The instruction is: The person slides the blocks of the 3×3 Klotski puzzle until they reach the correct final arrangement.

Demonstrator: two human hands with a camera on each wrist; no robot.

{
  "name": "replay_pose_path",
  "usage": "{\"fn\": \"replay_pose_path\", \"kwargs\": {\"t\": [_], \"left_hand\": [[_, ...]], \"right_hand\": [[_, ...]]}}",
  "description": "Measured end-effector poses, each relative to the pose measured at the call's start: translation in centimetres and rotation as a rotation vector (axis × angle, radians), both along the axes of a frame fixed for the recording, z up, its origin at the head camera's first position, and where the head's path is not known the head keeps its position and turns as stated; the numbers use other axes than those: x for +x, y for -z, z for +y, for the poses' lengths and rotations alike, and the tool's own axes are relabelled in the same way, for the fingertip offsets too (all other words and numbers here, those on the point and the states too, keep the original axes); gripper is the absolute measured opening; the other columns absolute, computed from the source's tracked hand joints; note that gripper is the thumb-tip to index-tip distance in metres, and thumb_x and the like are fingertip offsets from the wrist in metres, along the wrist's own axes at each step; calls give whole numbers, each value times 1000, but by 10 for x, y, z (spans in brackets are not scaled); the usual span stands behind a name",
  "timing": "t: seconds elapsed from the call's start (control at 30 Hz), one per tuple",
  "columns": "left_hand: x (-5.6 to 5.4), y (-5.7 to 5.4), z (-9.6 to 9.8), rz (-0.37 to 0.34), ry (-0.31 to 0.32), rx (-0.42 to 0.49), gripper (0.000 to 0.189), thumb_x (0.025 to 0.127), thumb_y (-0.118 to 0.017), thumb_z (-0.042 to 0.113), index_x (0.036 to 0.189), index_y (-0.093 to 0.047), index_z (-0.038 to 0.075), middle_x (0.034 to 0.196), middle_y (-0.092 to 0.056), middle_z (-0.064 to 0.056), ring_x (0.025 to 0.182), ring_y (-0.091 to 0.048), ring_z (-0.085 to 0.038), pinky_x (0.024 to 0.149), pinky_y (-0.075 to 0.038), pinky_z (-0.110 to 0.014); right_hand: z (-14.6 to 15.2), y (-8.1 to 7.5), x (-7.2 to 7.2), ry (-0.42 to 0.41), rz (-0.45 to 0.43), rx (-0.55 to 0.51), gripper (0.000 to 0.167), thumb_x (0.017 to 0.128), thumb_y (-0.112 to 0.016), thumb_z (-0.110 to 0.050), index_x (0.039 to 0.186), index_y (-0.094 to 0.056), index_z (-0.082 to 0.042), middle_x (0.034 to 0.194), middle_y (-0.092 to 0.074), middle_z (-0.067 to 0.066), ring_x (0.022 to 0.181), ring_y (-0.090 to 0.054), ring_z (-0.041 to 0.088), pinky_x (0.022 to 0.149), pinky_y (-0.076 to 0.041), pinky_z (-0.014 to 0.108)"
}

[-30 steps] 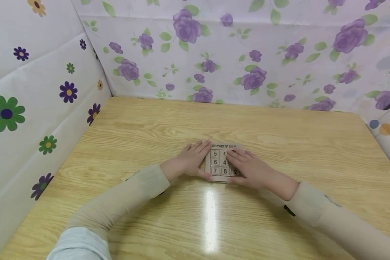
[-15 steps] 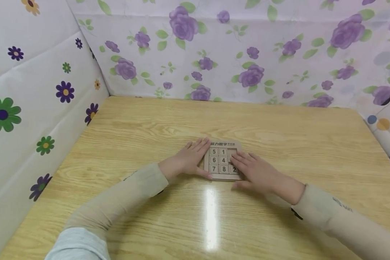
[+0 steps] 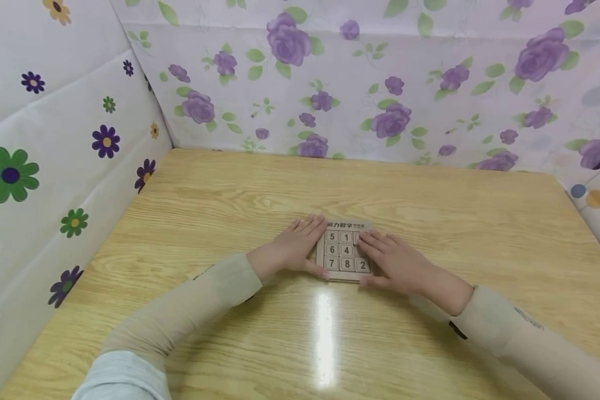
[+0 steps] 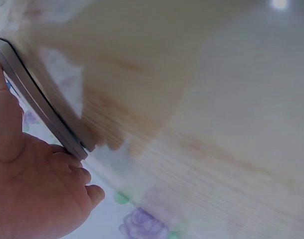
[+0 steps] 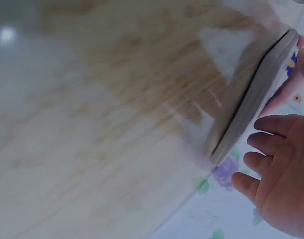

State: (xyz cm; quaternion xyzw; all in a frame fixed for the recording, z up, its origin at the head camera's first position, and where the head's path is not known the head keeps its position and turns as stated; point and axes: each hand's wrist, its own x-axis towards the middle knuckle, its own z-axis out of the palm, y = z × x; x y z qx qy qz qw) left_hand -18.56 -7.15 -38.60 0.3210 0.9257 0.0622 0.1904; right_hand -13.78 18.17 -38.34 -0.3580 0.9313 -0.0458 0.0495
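A flat number sliding puzzle (image 3: 347,276) lies on the wooden table, its tiles reading 5 and 1, then 6 and 4, then 7, 8 and 2. My left hand (image 3: 294,247) rests along its left side, fingers straight near the far corner, thumb at the near corner. From the right, my right hand (image 3: 402,265) touches a tile (image 3: 357,237) at the top right with its fingertips, which hide the number. Below that tile the middle-right slot is vacant. Both wrist views show the puzzle side-on, the left hand (image 4: 37,184) and right hand (image 5: 281,159) beside it.
The wooden table (image 3: 260,189) stretches around the puzzle, with a bright reflection in front of it. Flower-printed cloth (image 3: 290,83) hangs behind the table, and more patterned cloth (image 3: 75,178) stands along its left edge.
My right fingertips have moved up the right column; a tile now sits in the top-right slot that stood vacant half a second ago. The left hand stays in place.
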Motion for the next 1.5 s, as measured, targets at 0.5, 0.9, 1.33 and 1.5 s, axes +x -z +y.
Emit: {"fn": "replay_pose_path", "kwargs": {"t": [0.5, 0.9, 1.33, 1.5], "left_hand": [[-1, 1, 2, -27, -8, -4, 123, 71, -63, 71, 152, 4, 8, 159, 9, -8, 147, 8, -24, 120, 5, -41], [-1, 2, 2, -34, -23, 24, 124, 69, -65, 70, 153, 1, 8, 160, 7, -7, 147, 6, -23, 120, 3, -41], [0, 0, 2, -22, -33, 6, 123, 70, -66, 70, 153, 0, 8, 160, 6, -6, 148, 4, -23, 120, 2, -40], [0, 0, 3, -20, -31, 5, 122, 71, -66, 69, 153, -1, 7, 160, 5, -7, 148, 4, -25, 121, 1, -42]], "right_hand": [[8, -3, 35, -66, -37, -6, 76, 90, -56, -50, 142, -41, 3, 149, -38, 17, 140, -30, 36, 115, -24, 55], [6, 3, 20, -48, 14, -14, 79, 88, -59, -51, 141, -41, 4, 148, -39, 19, 139, -31, 38, 114, -25, 56], [-5, -3, 21, -63, 43, 40, 82, 87, -56, -56, 142, -40, 3, 150, -36, 18, 140, -30, 37, 115, -25, 54], [-15, -3, 29, -133, 5, 9, 81, 88, -55, -56, 142, -40, 2, 151, -36, 16, 140, -30, 36, 115, -26, 54]]}}
